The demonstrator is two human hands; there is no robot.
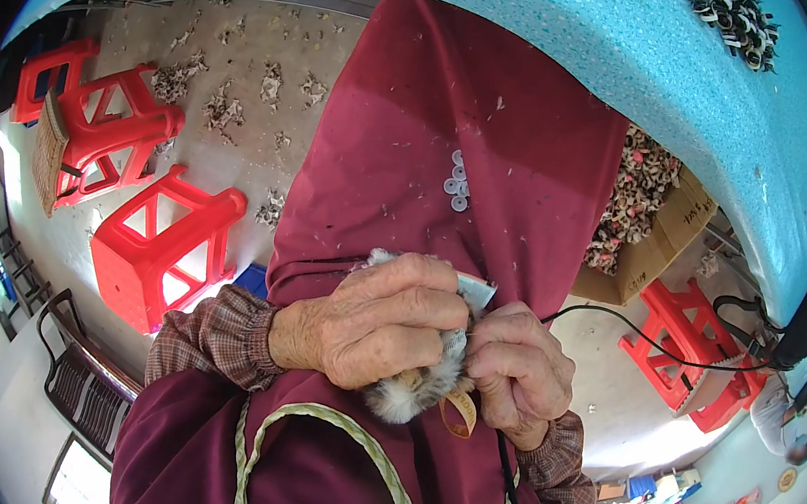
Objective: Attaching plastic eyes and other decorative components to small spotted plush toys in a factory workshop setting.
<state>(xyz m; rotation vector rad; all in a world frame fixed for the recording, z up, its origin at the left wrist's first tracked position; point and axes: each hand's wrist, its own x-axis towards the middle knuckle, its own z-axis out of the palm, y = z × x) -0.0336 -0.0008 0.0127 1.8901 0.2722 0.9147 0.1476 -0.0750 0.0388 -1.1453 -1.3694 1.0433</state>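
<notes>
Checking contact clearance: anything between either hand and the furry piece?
Nothing visible stands between the left hand and the furry piece it grips. A tan strip hangs beside the right hand, not clearly in its way; contact there is hidden.

Left fingers hold a furry piece beside right fingers, over maroon cloth

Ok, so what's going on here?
A person's left hand grips a small, fluffy white-and-grey furry piece above a maroon cloth. The right hand is bunched close against its right side; what those fingertips pinch is hidden. A curled yellowish strip hangs between the hands. Small, round whitish discs lie on the cloth further out.
</notes>
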